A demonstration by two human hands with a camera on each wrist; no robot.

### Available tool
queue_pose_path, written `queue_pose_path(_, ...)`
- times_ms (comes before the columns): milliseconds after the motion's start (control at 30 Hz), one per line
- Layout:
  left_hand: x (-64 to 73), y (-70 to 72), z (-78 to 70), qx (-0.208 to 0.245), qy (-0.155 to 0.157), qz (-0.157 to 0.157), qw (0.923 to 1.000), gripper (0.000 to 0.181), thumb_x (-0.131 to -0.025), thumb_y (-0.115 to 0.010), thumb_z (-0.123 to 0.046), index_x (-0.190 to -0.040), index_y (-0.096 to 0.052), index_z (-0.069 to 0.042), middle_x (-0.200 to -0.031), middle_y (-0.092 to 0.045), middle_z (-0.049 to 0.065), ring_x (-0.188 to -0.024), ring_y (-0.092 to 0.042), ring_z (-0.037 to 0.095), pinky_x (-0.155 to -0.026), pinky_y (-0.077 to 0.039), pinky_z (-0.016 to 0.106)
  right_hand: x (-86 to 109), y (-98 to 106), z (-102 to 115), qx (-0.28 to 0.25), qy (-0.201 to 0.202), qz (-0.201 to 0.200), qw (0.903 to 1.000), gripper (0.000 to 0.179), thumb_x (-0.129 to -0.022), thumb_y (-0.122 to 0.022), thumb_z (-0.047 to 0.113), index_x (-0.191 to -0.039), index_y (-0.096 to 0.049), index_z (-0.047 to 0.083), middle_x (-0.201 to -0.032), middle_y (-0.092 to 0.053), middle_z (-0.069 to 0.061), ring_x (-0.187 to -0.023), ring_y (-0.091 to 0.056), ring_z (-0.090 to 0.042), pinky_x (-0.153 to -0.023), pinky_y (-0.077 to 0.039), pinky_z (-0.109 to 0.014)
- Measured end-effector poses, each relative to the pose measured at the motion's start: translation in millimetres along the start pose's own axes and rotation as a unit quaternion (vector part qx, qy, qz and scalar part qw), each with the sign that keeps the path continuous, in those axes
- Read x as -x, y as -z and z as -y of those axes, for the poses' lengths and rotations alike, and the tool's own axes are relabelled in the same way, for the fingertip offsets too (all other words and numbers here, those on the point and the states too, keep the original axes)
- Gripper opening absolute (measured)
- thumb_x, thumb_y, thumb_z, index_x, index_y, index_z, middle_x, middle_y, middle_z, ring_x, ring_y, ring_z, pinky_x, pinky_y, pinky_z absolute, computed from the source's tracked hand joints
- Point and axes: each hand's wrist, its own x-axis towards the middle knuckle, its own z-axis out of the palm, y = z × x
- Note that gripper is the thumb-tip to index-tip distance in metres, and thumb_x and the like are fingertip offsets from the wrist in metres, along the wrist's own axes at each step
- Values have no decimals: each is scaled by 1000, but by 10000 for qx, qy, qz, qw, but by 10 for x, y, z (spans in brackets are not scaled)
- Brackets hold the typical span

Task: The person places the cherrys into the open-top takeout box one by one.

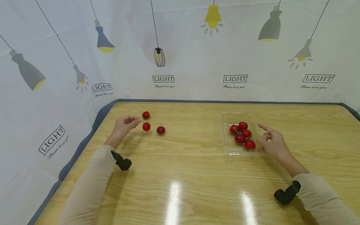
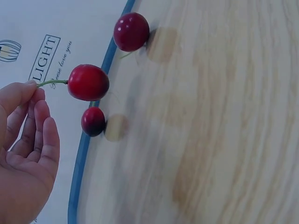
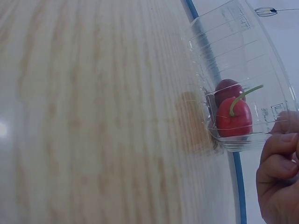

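My left hand (image 1: 121, 127) pinches the thin green stem (image 2: 52, 81) of a bright red cherry (image 2: 88, 83) between thumb and fingertips. The fruit hangs free at the stem's end. Close by on the table lie a darker cherry (image 1: 161, 130) and another red cherry (image 1: 146, 115), both with stems. On the right stands a clear plastic box (image 1: 230, 147) with several red cherries (image 1: 240, 138) inside. My right hand (image 1: 275, 144) holds the box by its right side, thumb and fingers at the wall. In the right wrist view, two cherries (image 3: 234, 119) show through the plastic.
The wooden table (image 1: 180, 168) ends in a dark blue edge (image 1: 180, 100) at the back and left. Behind it hangs a white cloth (image 1: 191, 56) printed with lamps. A black wrist camera (image 1: 122, 161) sits on the left sleeve, another camera (image 1: 287, 193) on the right.
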Motion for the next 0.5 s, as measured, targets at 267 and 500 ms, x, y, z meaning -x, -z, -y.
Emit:
queue_pose_path(267,1,-41,-98,4,-187,-29,9998,38,-86,-58,-29,-108,-53,1,-100,-54,12,-98,-47,34,-90,-38,42,-2,1,-9,-6,16,27,10000,55,-81,-47,0,-133,-30,-8,-59,-37,4,-49,-33,-6,-43,-31,-24)
queue_pose_path(500,-10,-107,-156,53,-259,-27,9996,40,-84,-60,-31,-107,-54,1,-97,-54,7,-98,-47,32,-91,-38,42,-4,0,-12,-57,26,44,10000,56,-81,-47,0,-133,-29,-8,-58,-37,5,-49,-33,-6,-44,-31,-24)
